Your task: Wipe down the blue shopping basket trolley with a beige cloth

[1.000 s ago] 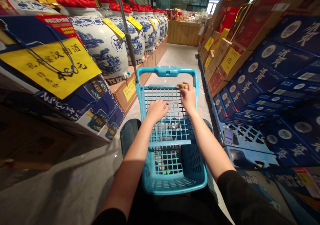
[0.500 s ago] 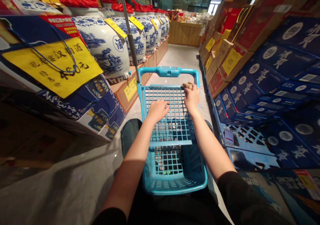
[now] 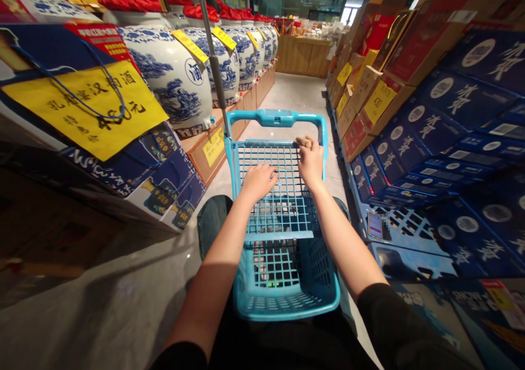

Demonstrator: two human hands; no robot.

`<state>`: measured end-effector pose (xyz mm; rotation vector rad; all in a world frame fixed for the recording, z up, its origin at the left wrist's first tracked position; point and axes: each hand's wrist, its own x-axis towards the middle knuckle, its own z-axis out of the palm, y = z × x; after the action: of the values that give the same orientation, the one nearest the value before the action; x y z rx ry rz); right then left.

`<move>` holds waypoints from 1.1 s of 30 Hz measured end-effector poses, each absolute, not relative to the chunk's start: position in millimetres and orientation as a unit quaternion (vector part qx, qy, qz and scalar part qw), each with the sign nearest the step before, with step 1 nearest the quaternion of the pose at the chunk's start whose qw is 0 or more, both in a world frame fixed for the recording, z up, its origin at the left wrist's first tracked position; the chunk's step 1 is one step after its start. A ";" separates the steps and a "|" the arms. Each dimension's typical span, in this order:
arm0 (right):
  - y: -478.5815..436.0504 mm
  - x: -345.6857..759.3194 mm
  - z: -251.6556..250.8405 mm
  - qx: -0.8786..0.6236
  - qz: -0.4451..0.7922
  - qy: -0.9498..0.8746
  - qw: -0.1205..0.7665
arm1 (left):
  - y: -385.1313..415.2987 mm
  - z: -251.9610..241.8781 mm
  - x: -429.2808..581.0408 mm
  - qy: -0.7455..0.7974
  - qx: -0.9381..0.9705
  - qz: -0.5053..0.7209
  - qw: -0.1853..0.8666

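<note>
A careless swing of the blue plastic basket (image 3: 262, 117) could knock the porcelain jars (image 3: 172, 74) on the wooden shelf (image 3: 200, 156) just beside it; the small tan lump (image 3: 304, 142) at the right hand's fingertips (image 3: 305, 150) could slip through the mesh panel (image 3: 283, 217) if those fingers loosen. Both forearms reach forward from black sleeves (image 3: 394, 326); the left hand (image 3: 258, 184) lies flat on the mesh, the right hand (image 3: 310, 162) nearer the far rim, the two apart; whether the right grips the lump cannot be told. The basket stands in the aisle, between the jars and stacked cartons (image 3: 365, 96).
</note>
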<state>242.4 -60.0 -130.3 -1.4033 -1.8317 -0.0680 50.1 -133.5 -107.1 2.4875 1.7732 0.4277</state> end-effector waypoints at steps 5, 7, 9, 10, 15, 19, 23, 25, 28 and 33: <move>-70.1 227.6 -129.6 -0.519 -0.039 -0.773 0.363 | -132.0 -106.3 51.7 0.578 0.804 0.136 0.033; -74.7 215.5 -128.4 -0.482 -0.036 -0.811 0.328 | -131.3 -106.4 52.0 0.582 0.802 0.134 0.031; -76.7 209.8 -126.5 -0.470 -0.034 -0.823 0.315 | -131.3 -106.8 51.8 0.582 0.801 0.134 0.029; -76.7 210.0 -125.4 -0.479 -0.032 -0.817 0.318 | -131.5 -107.1 51.4 0.581 0.801 0.137 0.028; -74.0 224.5 -119.4 -0.544 -0.012 -0.766 0.343 | -133.2 -107.6 49.6 0.576 0.804 0.144 0.028; -76.0 230.4 -115.8 -0.541 -0.002 -0.780 0.313 | -133.6 -105.9 49.8 0.575 0.806 0.137 0.036; -86.6 235.4 -116.8 -0.501 0.007 -0.809 0.308 | -133.8 -104.8 50.1 0.572 0.806 0.145 0.042; -97.0 238.5 -119.2 -0.481 0.010 -0.818 0.314 | -133.8 -104.9 50.0 0.571 0.806 0.149 0.038; -116.9 241.3 -123.7 -0.468 0.012 -0.825 0.315 | -133.5 -105.0 50.0 0.575 0.805 0.146 0.027; -151.5 238.8 -130.5 -0.446 0.008 -0.846 0.292 | -132.9 -103.1 50.9 0.580 0.802 0.140 0.026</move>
<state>238.8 -151.5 -130.5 -1.1902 -2.2548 0.0214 50.9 -132.9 -103.1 2.4786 1.7941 0.4317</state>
